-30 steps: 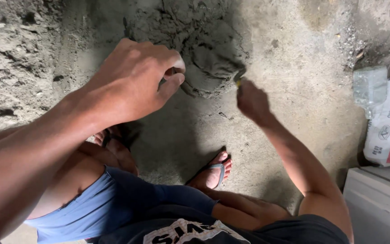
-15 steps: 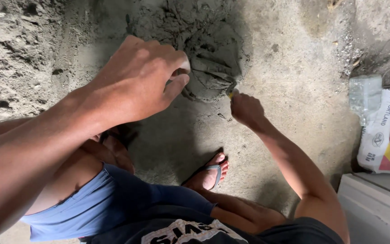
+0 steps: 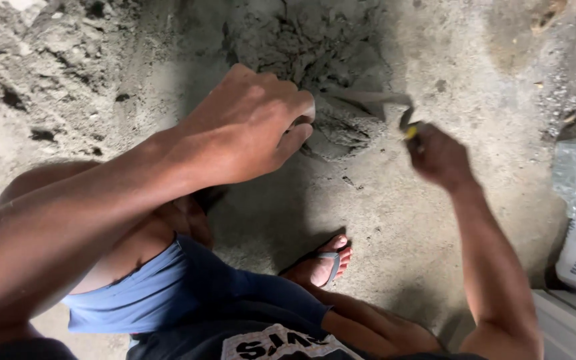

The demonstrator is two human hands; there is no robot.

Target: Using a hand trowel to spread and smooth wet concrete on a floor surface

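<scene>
Two hands are working over one heap of wet grey mortar (image 3: 315, 60), clumpy and dark. Right hand (image 3: 438, 157) is gripping a trowel (image 3: 368, 100) with one yellow-tipped handle; left hand (image 3: 248, 127) is hovering loosely curled, holding nothing.

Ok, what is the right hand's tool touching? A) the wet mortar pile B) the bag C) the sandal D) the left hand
A: the right hand holds a trowel whose blade lies against the grey mortar pile, away from the bag and the sandal.

Left hand (image 3: 248, 127) hangs loosely curled (knuckles up); right hand (image 3: 438, 157) fisted.
</scene>
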